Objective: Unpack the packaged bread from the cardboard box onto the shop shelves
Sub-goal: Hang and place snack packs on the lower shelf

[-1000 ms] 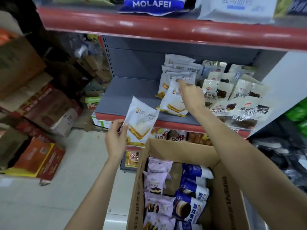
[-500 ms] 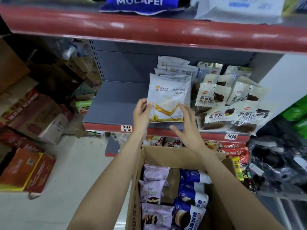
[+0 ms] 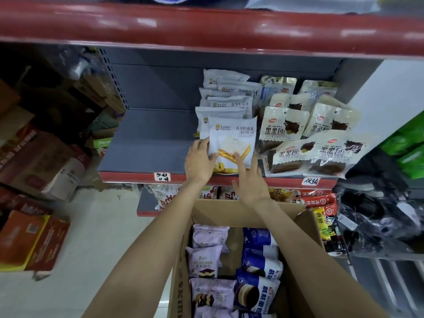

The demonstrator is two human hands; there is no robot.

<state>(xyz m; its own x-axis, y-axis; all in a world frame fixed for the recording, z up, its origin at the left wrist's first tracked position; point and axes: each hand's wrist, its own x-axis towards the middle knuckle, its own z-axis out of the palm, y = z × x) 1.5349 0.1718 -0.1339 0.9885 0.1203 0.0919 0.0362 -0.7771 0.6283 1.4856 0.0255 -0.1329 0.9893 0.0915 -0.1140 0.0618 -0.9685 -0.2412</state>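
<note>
— Head view: where is the white pack (image 3: pixel 231 145) seen?
— It is stood at the front of the grey shelf (image 3: pixel 146 154), at 12 o'clock from the box (image 3: pixel 305 228), before a row of like packs.
— And the hands?
— Its left edge is gripped by the left hand (image 3: pixel 199 161). Its lower front is touched by the straight fingers of the right hand (image 3: pixel 250 182); nothing is grasped there.
— The box?
— Purple packs (image 3: pixel 206 262) and blue packs (image 3: pixel 259 265) are held in it, at 6 o'clock.

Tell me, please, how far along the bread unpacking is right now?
Done: a row of white toast packs stands on the grey shelf. In hand: the left hand and right hand are setting the front pack upright. Left: purple packs and blue packs fill the cardboard box.
</note>
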